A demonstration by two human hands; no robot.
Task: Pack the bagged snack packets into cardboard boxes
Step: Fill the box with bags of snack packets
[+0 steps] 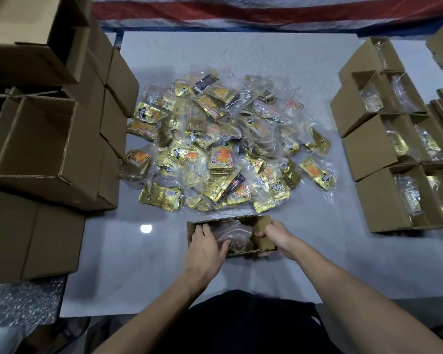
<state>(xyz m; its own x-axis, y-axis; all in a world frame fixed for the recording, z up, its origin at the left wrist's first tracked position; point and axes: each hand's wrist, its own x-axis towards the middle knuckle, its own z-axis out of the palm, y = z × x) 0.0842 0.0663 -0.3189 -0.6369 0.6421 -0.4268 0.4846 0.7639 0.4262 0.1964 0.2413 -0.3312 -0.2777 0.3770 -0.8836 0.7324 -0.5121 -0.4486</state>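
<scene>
We seated a bagged snack packet point(234, 234) in the cardboard box point(244, 251) just our side of the pile point(215, 149): left grip point(205, 242) flat, pressing down; right grip point(273, 236) clasping the box's end wall. Next, likely: fold the flaps.

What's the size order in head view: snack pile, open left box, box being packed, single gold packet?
1. snack pile
2. open left box, though it sits raised on a stack nearer the camera, so its true size is unsure
3. box being packed
4. single gold packet
</scene>
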